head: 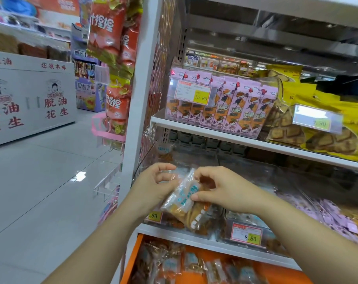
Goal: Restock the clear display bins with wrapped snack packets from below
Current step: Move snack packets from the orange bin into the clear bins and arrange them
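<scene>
1. Held between left hand [153, 187] and right hand [223, 189]: a loose bunch of snack packets [186, 201], pinched by right thumb and fingers, cupped by curled left fingers.
2. Just beyond and beneath both hands: clear display bin [235, 163].
3. Below the wrists: orange drawer [134, 255] of spare packets.
4. Risk: slick wrappers sliding apart, dropping short of the bin, back into the drawer.

Low shelf edge [215, 136] above clear bin [247, 171]

A shop: shelves [194, 131] of packaged snacks carry printed price tags [200, 96].
</scene>
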Demonstrator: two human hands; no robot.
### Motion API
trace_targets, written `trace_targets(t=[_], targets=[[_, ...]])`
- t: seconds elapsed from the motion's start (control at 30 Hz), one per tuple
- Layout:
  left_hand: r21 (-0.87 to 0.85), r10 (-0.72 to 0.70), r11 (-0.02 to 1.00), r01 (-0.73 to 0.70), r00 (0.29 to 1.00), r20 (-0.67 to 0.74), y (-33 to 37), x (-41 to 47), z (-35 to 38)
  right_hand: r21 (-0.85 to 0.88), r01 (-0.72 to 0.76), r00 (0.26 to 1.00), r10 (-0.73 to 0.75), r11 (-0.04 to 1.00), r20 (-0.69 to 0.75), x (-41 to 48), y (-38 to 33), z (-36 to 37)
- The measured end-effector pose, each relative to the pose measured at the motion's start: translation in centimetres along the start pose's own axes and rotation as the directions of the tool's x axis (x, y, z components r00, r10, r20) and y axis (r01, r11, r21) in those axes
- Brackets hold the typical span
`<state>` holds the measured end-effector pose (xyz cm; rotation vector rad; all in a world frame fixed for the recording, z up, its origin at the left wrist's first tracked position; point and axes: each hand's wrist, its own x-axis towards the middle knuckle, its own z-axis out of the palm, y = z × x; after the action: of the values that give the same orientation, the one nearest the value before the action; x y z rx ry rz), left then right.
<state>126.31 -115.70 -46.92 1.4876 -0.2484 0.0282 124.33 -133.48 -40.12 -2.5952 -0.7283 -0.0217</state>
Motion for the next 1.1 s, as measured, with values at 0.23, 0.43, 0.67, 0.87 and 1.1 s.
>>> trace_targets(t=[0.23,0.43,0.67,0.87,1.1], targets=[[-0.209,0.051,0.977,-0.048,0.999,0.008,1.6,-0.2,-0.6,0.436,-0.064,0.931,0.212,0.898,-0.298,0.5,2.1,1.3],[0.189,0.140,0.971,-0.147,0.989,0.052,0.4,-0.6,-0.3,0.619,0.025,0.860,0.299,0.785,-0.413,1.2,0.1,3.4],[0.225,0.145,0.961,-0.159,0.986,0.078,0.5,-0.3,-2.2,0.706,-0.090,0.943,0.288,0.702,-0.166,0.2,0.6,3.4],[0.257,0.181,0.946,-0.199,0.979,0.093,-0.1,-0.2,-2.1,0.669,-0.076,0.935,0.286,0.739,-0.210,1.3,1.1,4.1],[0.409,0.243,0.907,-0.104,0.921,-0.304,-2.5,1.1,-5.9,0.600,-0.106,0.832,0.401,0.793,-0.384,8.0,4.5,5.0]])
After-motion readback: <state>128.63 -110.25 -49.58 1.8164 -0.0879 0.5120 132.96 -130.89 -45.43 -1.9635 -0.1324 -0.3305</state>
